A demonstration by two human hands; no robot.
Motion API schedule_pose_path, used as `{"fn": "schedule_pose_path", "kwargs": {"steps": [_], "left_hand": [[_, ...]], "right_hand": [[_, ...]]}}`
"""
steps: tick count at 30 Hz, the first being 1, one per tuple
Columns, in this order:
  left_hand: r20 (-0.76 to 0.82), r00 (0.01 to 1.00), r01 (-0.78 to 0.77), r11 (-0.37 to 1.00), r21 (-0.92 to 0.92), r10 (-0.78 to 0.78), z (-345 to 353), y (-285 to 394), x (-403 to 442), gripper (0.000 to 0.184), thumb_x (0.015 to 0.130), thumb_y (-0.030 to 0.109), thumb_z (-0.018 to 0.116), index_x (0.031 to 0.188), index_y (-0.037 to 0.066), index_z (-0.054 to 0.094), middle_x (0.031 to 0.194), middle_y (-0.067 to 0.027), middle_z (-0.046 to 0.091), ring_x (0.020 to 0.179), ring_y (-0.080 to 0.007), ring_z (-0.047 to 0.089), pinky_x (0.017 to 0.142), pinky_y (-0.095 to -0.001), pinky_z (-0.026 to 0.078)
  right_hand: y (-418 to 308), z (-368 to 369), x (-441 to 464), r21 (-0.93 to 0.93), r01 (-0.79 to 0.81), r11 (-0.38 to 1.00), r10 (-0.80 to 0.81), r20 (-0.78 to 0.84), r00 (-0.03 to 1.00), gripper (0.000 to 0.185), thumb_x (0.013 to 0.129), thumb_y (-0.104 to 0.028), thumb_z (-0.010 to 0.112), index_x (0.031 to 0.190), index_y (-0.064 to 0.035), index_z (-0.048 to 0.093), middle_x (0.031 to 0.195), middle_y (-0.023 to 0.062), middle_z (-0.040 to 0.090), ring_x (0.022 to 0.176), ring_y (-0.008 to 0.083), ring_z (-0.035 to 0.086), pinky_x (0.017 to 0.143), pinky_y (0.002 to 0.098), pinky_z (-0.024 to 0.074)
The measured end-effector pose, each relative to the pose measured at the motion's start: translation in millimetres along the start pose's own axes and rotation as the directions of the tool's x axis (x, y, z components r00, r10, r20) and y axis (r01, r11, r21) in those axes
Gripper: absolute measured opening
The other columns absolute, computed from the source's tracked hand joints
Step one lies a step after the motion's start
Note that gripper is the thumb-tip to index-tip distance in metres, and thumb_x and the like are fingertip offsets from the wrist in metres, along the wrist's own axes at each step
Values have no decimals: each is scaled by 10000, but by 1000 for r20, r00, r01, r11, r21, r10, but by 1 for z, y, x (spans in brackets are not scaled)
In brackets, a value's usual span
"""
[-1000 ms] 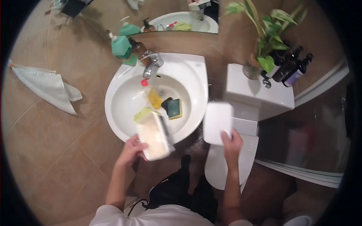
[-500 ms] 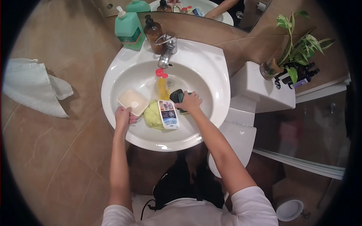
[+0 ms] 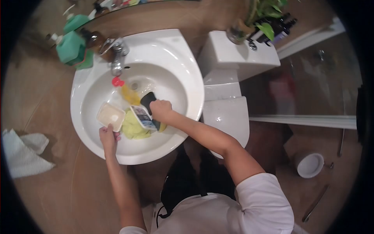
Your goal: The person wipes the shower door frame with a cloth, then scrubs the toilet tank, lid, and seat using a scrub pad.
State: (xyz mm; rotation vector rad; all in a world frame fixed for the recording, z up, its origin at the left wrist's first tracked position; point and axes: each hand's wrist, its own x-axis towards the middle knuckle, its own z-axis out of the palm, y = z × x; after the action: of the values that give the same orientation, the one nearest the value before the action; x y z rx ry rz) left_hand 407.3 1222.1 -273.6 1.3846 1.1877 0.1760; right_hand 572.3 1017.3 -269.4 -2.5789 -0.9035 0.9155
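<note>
In the white sink, my left hand pinches the near edge of a shallow cream plastic tub, tilted with its inside facing up. My right hand is closed around a flat black object whose end sticks out past the fingers; its kind I cannot make out. Just below that hand shows a yellow and dark green sponge, partly covered. A printed white tub or lid leans between the hands on a crumpled lime-green cloth. A yellow bottle with a red cap lies near the drain.
A chrome faucet stands at the sink's back, beside a brown pump bottle and a green soap bottle. The toilet is on the right, with a plant on its tank. A white towel hangs at left.
The view has swung to the right. My right hand has closed on the black object and moved nearer the printed tub, which is now partly covered. My left hand still holds the cream tub.
</note>
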Motion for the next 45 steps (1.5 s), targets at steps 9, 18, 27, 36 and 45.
{"fn": "schedule_pose_path", "kwargs": {"steps": [9,18,27,36,45], "left_hand": [[-102,994,-26,997,75,33,14,7,-18,370,897,209,571,1144,3,388,796,-85,519,539,-111,502,412,-252,395],[-184,854,-296,744,599,487,34,3,-45,533,905,187,516,1324,-86,332,1187,-246,495,1084,-343,487,936,-408,376],[207,550,-687,298,663,809,80,-9,-158,369,792,66,569,1149,-13,517,1181,-185,530,1082,-362,472,940,-452,349],[167,543,-696,329,639,823,87,-11,-156,295,753,16,567,1049,20,569,1070,-125,588,1006,-320,512,889,-416,396],[170,567,-681,343,647,806,89,-11,-155,259,742,-1,562,999,24,586,1021,-109,602,977,-314,519,861,-405,416]], "right_hand": [[12,3,-60,211,338,917,-325,-94,941,330,751,-165,673,952,-4,467,786,163,629,800,381,624,696,472,495],[20,9,42,195,-160,968,162,3,987,458,786,-436,652,1061,-70,655,932,126,659,931,265,634,751,440,511],[6,-18,30,86,-258,962,268,-141,953,281,756,-176,603,1021,-104,664,1111,104,612,1063,281,548,656,457,462],[11,-21,36,830,390,399,66,-450,890,362,711,-62,609,1060,30,599,831,243,621,824,391,604,714,406,469],[26,-40,11,77,272,959,-151,-674,723,219,724,-332,686,684,-117,696,582,37,623,558,262,616,603,400,450]]}}
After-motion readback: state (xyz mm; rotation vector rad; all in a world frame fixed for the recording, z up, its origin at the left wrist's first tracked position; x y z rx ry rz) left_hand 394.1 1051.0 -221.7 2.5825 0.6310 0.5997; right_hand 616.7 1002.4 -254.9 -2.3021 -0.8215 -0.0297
